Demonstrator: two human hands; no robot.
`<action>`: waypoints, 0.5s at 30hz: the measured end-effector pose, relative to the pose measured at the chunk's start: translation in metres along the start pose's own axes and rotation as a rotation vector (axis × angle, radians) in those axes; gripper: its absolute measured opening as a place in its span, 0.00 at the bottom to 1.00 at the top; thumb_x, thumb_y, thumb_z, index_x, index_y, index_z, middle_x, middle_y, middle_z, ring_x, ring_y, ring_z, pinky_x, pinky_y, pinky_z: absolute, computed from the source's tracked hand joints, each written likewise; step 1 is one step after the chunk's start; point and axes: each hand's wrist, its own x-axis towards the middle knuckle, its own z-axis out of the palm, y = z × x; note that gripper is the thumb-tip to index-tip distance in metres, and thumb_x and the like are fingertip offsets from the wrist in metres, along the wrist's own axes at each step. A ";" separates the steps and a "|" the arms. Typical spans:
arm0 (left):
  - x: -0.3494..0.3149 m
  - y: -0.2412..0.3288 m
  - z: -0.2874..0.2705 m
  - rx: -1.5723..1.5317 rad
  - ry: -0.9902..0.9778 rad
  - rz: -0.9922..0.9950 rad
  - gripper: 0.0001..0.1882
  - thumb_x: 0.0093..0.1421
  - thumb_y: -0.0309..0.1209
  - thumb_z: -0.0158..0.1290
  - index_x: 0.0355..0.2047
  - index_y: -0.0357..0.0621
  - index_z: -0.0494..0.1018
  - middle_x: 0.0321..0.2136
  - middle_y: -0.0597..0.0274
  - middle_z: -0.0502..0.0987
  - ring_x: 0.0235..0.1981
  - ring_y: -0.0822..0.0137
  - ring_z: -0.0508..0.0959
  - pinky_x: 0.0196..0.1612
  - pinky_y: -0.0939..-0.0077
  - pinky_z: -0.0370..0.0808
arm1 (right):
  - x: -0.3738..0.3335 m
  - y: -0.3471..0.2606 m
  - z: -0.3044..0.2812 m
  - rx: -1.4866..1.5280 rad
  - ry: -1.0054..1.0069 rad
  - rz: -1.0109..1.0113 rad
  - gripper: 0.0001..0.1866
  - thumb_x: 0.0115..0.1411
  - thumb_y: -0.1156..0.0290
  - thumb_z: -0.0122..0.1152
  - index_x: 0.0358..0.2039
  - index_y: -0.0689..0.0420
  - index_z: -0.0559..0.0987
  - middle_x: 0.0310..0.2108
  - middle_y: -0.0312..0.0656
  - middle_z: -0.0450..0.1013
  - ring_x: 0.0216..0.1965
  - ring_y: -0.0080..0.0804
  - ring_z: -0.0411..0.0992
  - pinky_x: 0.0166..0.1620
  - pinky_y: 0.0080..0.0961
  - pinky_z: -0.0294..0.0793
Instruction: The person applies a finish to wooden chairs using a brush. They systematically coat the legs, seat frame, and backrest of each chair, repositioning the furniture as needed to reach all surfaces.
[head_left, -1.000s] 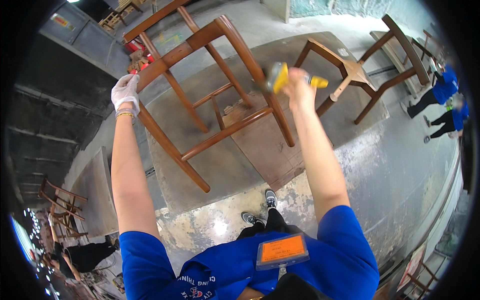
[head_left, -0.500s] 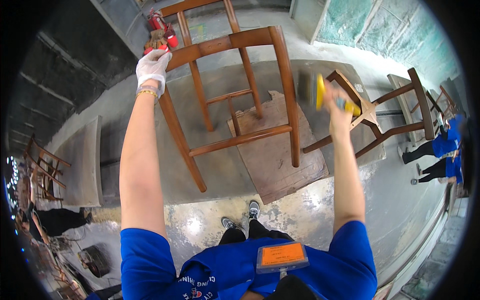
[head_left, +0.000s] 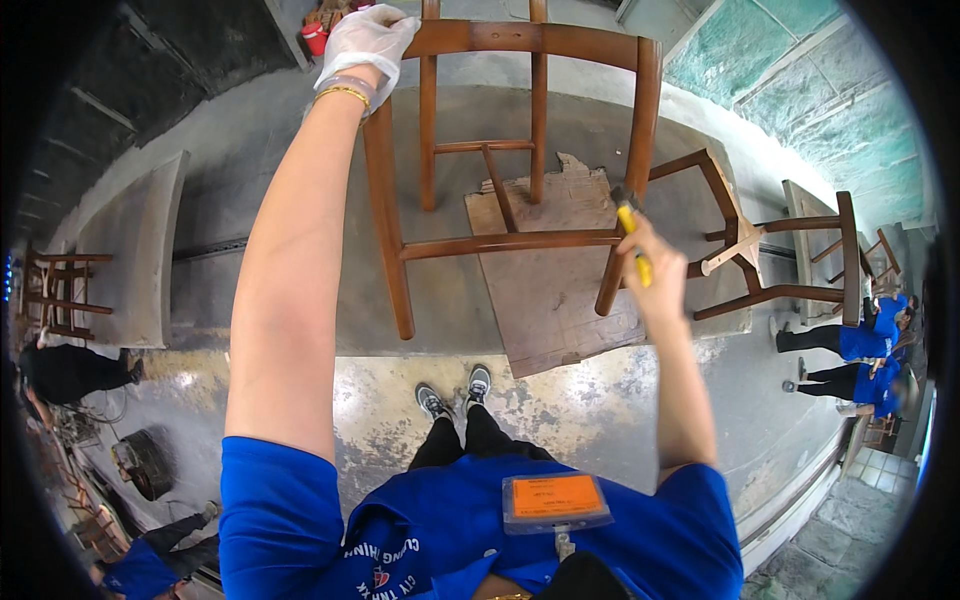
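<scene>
In a thin white glove, my left hand [head_left: 366,48] is closed over the left end of the top bar of a brown wooden chair frame [head_left: 500,38]. The frame tilts toward me, its legs pointing down. My bare right hand [head_left: 657,268] grips a wide brush with a yellow handle [head_left: 627,218], seen edge-on. Its dark bristles lie against or just in front of the frame's right leg; I cannot tell which. A worn brown cardboard sheet [head_left: 560,300] lies under the frame.
A second wooden chair frame [head_left: 740,235] lies on its side to the right, over the grey platform [head_left: 450,300]. Grey panels [head_left: 130,260] stand at left. Two people in blue shirts [head_left: 865,335] are far right; others are at left. A red bucket [head_left: 315,38] stands at the back.
My right hand and the brush have come nearer and left, from beside the frame to its right leg, and the brush has turned edge-on. The frame sits further right and higher in view.
</scene>
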 end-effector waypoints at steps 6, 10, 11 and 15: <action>-0.008 -0.004 -0.009 -0.102 -0.010 0.231 0.14 0.63 0.39 0.60 0.35 0.40 0.84 0.32 0.47 0.85 0.37 0.53 0.85 0.45 0.62 0.78 | -0.057 -0.124 0.146 0.690 -0.104 0.124 0.11 0.55 0.86 0.65 0.34 0.54 0.84 0.57 0.57 0.78 0.61 0.48 0.77 0.60 0.33 0.77; 0.000 -0.011 -0.006 -0.070 -0.041 0.288 0.14 0.64 0.39 0.59 0.36 0.40 0.84 0.33 0.48 0.85 0.37 0.53 0.85 0.45 0.62 0.79 | -0.050 -0.108 0.126 0.616 0.048 0.343 0.09 0.57 0.87 0.66 0.31 0.56 0.85 0.53 0.53 0.81 0.59 0.39 0.78 0.62 0.30 0.73; 0.002 -0.013 -0.005 -0.061 -0.044 0.302 0.14 0.64 0.39 0.59 0.36 0.40 0.84 0.33 0.48 0.85 0.37 0.53 0.85 0.45 0.62 0.79 | -0.048 -0.086 0.105 0.564 0.173 0.430 0.08 0.58 0.87 0.66 0.32 0.58 0.84 0.52 0.53 0.82 0.60 0.38 0.77 0.63 0.31 0.72; 0.007 -0.017 0.000 -0.055 -0.029 0.357 0.14 0.65 0.39 0.57 0.37 0.41 0.84 0.34 0.49 0.85 0.37 0.54 0.85 0.45 0.62 0.79 | -0.054 -0.054 0.086 0.168 0.484 0.438 0.09 0.58 0.88 0.60 0.32 0.59 0.83 0.59 0.58 0.77 0.63 0.48 0.75 0.61 0.37 0.76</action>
